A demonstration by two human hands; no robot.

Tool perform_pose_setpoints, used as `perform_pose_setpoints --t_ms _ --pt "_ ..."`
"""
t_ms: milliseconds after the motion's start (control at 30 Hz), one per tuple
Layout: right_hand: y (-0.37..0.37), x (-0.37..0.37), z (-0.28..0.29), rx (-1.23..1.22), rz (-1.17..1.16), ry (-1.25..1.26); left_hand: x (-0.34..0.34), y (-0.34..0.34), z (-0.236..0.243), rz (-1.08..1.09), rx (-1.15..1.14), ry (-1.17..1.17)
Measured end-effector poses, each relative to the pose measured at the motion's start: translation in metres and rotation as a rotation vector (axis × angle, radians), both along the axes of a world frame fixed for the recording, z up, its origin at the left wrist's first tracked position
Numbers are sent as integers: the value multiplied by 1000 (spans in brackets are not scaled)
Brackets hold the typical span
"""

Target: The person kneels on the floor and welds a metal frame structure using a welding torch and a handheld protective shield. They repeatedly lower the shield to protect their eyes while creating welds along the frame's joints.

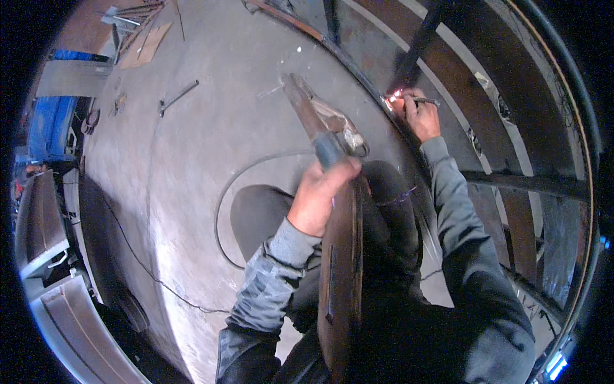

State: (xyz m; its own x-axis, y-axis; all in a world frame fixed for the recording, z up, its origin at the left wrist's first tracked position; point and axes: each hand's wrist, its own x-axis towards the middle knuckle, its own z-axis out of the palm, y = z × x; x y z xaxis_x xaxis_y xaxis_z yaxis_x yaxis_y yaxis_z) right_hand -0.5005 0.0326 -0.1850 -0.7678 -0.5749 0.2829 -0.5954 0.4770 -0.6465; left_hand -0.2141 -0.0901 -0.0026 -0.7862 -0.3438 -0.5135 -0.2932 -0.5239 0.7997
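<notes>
Head view: rusty curved steel rim

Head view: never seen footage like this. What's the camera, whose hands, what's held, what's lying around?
This is one picture from a wide fisheye camera worn on a person's head, looking down, so straight edges curve near the rim. There is no machine; the two hands are the wearer's own, and the grey-sleeved forearms come in from the bottom edge.

The left hand grips the handle of a dark, flat hand-held shield, seen edge-on. The right hand holds a thin dark rod whose tip meets a bright pinkish glow on the curved rusty metal frame.

The person crouches on a large grey round metal surface. On it lie a thin black cable, a small straight metal bar and, farther off, flat wooden pieces.
</notes>
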Motion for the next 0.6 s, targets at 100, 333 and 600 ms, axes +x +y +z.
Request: perform_pose_setpoints --t_ms 100,333,600 --pt "-7 3 19 88 38 -2 10 2 1 -7 -35 -58" --pt "2 5 26 69 -4 -76 -1 0 -2 21 -110 -49" --pt "-4 23 12 30 27 -12 4 5 -1 -9 -71 -113"
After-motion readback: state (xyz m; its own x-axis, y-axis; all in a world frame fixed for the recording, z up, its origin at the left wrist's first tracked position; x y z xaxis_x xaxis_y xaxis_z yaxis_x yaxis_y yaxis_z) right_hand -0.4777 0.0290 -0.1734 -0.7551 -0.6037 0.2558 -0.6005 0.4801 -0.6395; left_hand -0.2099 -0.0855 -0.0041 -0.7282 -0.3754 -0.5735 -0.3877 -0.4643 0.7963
